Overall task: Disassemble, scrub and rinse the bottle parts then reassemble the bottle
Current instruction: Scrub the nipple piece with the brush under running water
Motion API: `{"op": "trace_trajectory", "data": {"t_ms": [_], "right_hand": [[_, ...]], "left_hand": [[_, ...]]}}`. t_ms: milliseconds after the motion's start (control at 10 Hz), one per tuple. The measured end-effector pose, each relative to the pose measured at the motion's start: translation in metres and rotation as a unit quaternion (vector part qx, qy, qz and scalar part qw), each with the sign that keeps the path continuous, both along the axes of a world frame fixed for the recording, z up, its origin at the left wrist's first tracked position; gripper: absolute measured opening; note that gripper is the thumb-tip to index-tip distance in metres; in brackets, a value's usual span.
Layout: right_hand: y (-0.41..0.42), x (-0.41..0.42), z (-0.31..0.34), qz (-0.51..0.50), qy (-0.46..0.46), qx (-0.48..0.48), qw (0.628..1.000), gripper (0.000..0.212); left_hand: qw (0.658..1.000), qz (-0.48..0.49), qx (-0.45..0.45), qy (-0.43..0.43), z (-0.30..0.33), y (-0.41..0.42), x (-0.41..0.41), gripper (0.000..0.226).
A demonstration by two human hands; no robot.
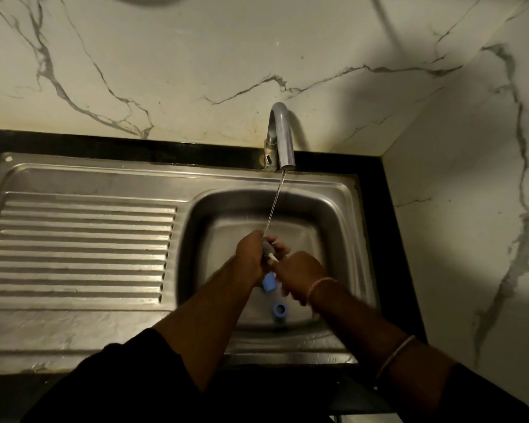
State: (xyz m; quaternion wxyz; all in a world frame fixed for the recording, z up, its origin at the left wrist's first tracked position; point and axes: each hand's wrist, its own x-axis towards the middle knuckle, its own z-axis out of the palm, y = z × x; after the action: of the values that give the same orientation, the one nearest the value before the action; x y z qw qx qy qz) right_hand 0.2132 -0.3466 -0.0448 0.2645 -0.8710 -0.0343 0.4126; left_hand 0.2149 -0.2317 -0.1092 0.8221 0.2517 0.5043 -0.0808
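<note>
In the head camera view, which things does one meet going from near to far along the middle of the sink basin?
Small blue ring-shaped part lying in the basin → blue piece below the two hands → grey bristled brush held between the hands → thin water stream → curved metal tap.

1. Your left hand (251, 257) covers most of the bristled brush (268, 253); only a short grey stretch and a pale tip show, just below where the tap's stream lands.
2. The blue part (269, 282) beneath that brush is half hidden between your hands; its shape cannot be told.
3. Your right hand (300, 274) is motion-blurred, its fingers indistinct.
4. Both sleeves run off the bottom edge.
</note>
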Motion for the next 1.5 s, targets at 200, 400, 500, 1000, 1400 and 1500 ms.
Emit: {"op": "trace_trajectory", "data": {"t_ms": [200,400,500,1000,1400,1500], "right_hand": [[-0.015,0.014,-0.013,0.288,-0.411,-0.196,0.842,0.022],[-0.011,0.022,0.004,-0.259,0.306,0.2,0.894,0.032],[-0.011,0.016,-0.006,-0.185,0.249,0.153,0.938,0.033],[-0.011,0.025,-0.011,-0.074,0.068,0.063,0.993,0.036],[-0.023,0.025,0.001,-0.242,0.277,0.192,0.91,0.047],[-0.025,0.026,-0.006,-0.172,0.209,0.156,0.95,0.05]], "left_hand": [[0.996,-0.08,0.027,0.022,0.025,0.01,0.009,0.031],[0.991,0.031,-0.06,-0.117,0.009,0.012,-0.005,0.036],[0.994,0.033,-0.049,-0.089,0.0,0.012,-0.007,0.034],[0.997,0.034,-0.011,-0.065,-0.004,0.007,-0.001,0.034],[0.984,0.03,-0.063,-0.166,0.01,0.013,0.001,0.037],[0.984,0.025,-0.062,-0.162,0.005,0.009,-0.002,0.039]]}}
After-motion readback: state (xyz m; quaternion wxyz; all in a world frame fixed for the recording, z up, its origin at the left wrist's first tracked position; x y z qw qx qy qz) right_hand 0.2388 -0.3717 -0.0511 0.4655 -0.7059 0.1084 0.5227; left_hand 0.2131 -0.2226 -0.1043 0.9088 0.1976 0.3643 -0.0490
